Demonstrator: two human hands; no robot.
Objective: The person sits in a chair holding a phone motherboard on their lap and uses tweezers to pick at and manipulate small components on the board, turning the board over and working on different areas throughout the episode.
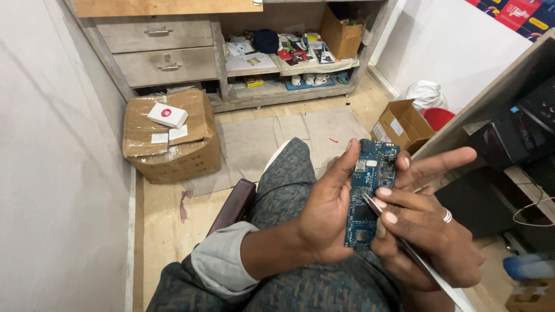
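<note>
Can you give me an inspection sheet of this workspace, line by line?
Surface: no bench in use; work is done over the lap, above a tan floor with a grey mat.
Job's things: blue circuit board; metal tweezers, tip on the board.
Clutter: taped cardboard box with a small white box on top; open carton; shelves crowded with small items.
Grippers: left hand holds the board; right hand holds the tweezers in its fingers.
Cables: thin wire loop at right.
Surroundings: drawers, white wall, dark equipment.
</note>
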